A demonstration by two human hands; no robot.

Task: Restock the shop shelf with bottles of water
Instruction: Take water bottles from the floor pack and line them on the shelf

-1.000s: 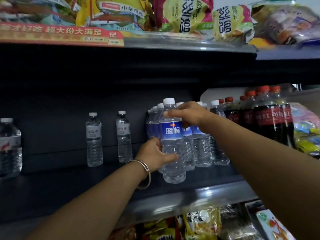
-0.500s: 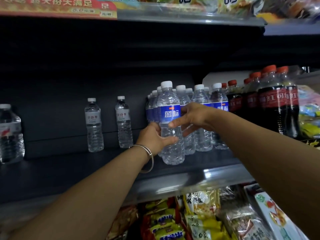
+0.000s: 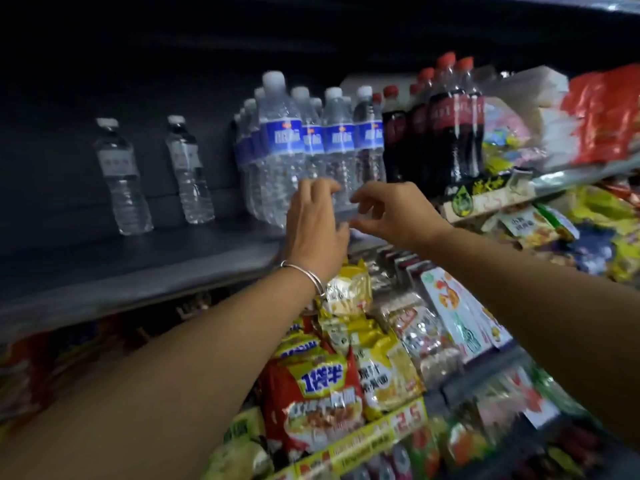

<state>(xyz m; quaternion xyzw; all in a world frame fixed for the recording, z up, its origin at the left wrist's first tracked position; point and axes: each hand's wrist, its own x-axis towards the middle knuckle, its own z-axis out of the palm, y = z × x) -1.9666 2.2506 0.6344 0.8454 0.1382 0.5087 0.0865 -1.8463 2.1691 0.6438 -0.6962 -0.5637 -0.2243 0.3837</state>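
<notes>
Several clear water bottles with blue labels and white caps stand in a cluster [image 3: 311, 140] on the dark shelf [image 3: 138, 265]; the tallest-looking front bottle [image 3: 282, 150] is at the cluster's left front. My left hand [image 3: 317, 220], with a silver bangle on its wrist, hovers in front of the bottles' lower parts with loosely bent fingers and holds nothing. Just to its right, my right hand [image 3: 394, 209] also has loosely curled fingers with nothing in them. The image is motion-blurred.
Two smaller white-label water bottles [image 3: 121, 174] [image 3: 188, 168] stand apart at the shelf's left. Dark cola bottles with red caps [image 3: 450, 126] stand right of the water. Packets of noodles and snacks [image 3: 322, 393] fill the shelf below, and more bags [image 3: 602, 116] lie at the right.
Both hands have let go of the front blue-label bottle and drawn back toward me. The view has tilted down, showing the snack shelf below.
</notes>
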